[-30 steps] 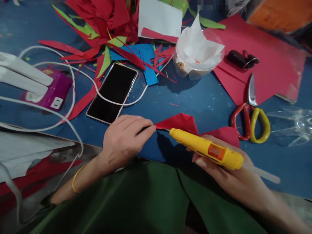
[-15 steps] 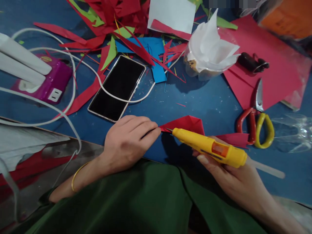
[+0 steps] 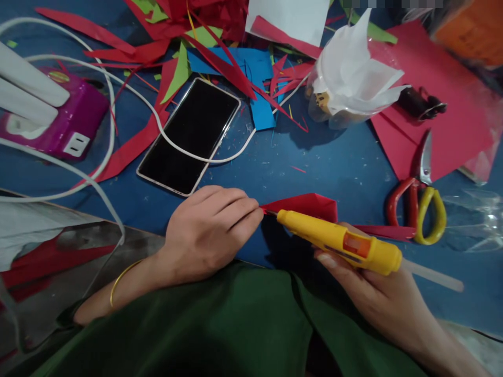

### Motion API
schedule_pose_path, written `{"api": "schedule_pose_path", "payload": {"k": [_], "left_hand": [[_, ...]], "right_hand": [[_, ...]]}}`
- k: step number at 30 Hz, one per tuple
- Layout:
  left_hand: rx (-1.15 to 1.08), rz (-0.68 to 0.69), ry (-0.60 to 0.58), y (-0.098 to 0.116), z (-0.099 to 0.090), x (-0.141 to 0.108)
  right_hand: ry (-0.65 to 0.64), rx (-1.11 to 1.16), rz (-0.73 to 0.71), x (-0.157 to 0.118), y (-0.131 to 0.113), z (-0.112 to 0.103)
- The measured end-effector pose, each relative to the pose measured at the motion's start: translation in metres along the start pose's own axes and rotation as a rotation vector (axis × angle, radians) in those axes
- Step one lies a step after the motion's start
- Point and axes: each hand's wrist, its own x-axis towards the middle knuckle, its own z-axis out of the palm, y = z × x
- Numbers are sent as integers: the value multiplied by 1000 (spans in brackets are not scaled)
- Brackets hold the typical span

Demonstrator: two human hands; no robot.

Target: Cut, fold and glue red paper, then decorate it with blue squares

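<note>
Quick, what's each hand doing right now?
Left hand: closed, its fingertips pinching the end of the folded red paper.
Right hand: closed, holding the yellow glue gun.

A cable point(image 3: 212, 161) crosses the phone point(image 3: 200, 115), right of the adapter point(image 3: 84, 115), while the cup point(image 3: 336, 112) stands behind the glue gun point(image 3: 328, 235), left of the scissors point(image 3: 425, 168).

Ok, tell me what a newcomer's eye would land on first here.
Probably the bright yellow glue gun in the right hand, low and right of centre, its tip at the red paper held by the left hand. Next might come the purple socket block at the left edge, then the scissors with one red and one yellow handle, towards the right on the blue table.
</note>
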Motion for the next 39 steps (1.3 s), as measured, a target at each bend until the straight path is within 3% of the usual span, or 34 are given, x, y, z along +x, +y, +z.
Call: {"api": "schedule_pose_path", "payload": {"k": [39], "left_hand": [[-28, -31, -4, 1, -2, 1]], "right_hand": [[33, -91, -19, -4, 2, -2]]}}
